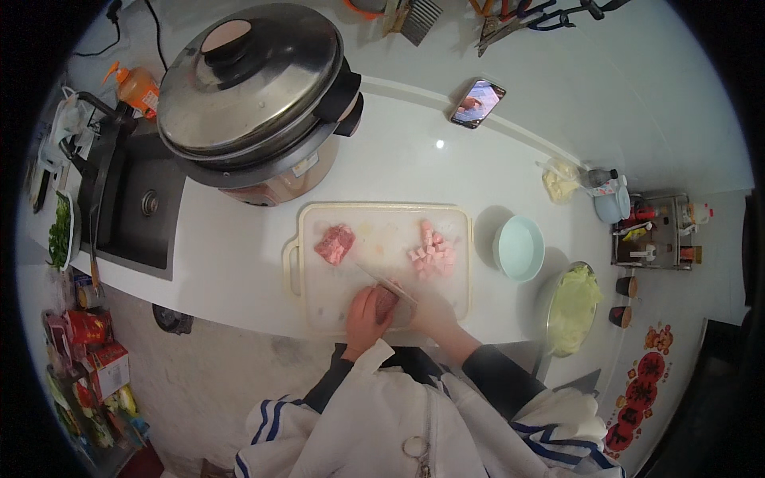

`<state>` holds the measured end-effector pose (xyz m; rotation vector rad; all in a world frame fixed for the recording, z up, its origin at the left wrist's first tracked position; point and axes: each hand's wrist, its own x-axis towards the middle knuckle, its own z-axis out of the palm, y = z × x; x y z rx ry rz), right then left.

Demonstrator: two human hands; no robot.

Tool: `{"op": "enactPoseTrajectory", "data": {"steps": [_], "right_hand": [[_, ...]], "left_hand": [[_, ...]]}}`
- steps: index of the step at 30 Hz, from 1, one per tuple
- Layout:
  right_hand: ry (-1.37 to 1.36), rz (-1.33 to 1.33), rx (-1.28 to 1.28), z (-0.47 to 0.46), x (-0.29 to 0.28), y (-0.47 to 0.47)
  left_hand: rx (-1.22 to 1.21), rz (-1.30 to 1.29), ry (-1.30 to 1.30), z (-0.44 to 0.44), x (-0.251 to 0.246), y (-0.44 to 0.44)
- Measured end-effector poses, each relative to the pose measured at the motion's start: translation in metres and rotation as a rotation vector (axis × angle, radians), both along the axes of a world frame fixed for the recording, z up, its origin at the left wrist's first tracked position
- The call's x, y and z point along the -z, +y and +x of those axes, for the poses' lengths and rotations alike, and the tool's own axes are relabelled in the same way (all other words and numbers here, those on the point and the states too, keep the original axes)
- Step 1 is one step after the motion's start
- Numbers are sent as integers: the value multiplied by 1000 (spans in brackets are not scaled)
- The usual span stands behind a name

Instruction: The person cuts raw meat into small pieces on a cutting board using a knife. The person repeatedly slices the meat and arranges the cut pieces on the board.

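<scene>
My left hand (363, 318) steadies a piece of raw meat (385, 303) near the front edge of a cream-rimmed cutting board (382, 209). In my right hand (435, 316) is a kitchen knife (391, 285), its blade lying across the meat close to my left fingers. The knife's handle is hidden in my right hand. Another chunk of raw meat (335, 244) rests at the board's upper left. On the right side of the board lies a heap of pale pink diced meat (433, 252). The view is slightly hazy around my right hand.
A large lidded electric cooker (257, 101) stands back left, beside a dark sink (140, 197). Right of the board are a pale green bowl (520, 248) and a metal bowl of cabbage (575, 310). A lit phone (477, 103) leans against the wall.
</scene>
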<state>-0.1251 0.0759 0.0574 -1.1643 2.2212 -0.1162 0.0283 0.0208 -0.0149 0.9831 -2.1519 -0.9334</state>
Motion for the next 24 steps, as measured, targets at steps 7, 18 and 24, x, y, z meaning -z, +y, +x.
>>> {"op": "enactPoseTrajectory", "data": {"steps": [7,18,24], "right_hand": [[-51,-87,-54,-15,3,0],[65,-92,-83,7,-12,1],[43,67,-73,13,-31,12]], "left_hand": [[4,-63,74,0,6,2],[24,-95,101,1,-2,0],[27,-100,59,2,1,-1]]}}
